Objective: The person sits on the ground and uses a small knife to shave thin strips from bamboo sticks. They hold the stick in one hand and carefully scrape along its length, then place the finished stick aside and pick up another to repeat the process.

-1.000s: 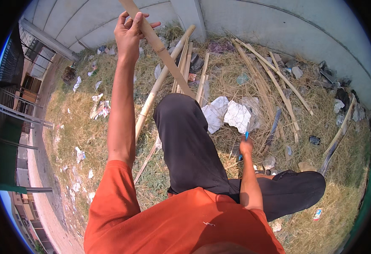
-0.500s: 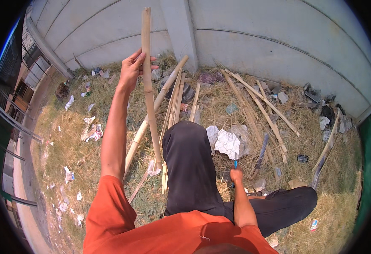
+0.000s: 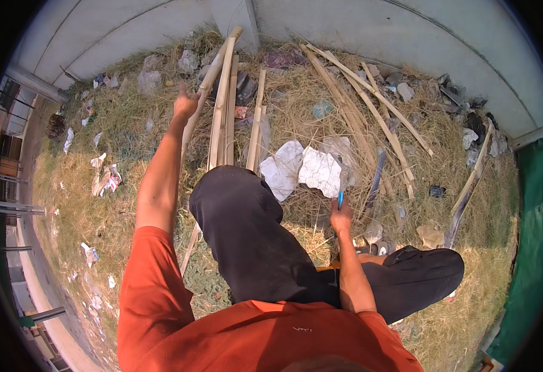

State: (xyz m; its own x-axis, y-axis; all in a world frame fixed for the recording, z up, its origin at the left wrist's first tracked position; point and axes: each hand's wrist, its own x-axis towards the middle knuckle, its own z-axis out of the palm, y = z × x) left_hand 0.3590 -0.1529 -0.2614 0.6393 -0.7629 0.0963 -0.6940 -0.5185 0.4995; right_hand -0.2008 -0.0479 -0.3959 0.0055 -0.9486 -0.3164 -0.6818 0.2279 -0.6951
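Note:
My left hand (image 3: 186, 104) reaches forward with its fingers apart and nothing in them, just left of a thick round bamboo pole (image 3: 208, 80). Beside that pole, long split bamboo strips (image 3: 222, 102) lie side by side, their near ends hidden behind my raised knee. In my right hand (image 3: 341, 218), low in front of me, is a blue-handled knife (image 3: 341, 199). Its pale blade is hard to make out against a crumpled white sheet (image 3: 318, 170) on the ground. Another white piece (image 3: 282, 168) lies to the left of that sheet.
More bamboo strips (image 3: 386, 102) lie across dry grass at the right, with a dark strip (image 3: 376, 177) nearer me. A grey wall (image 3: 358, 28) closes the far side. Green sheeting (image 3: 536, 248) hangs at the right. Litter (image 3: 105, 180) is scattered on the left.
My left hand has let go of the upright bamboo strip, which now appears to lie among the others. The view has tilted downward, and my right hand still holds the knife.

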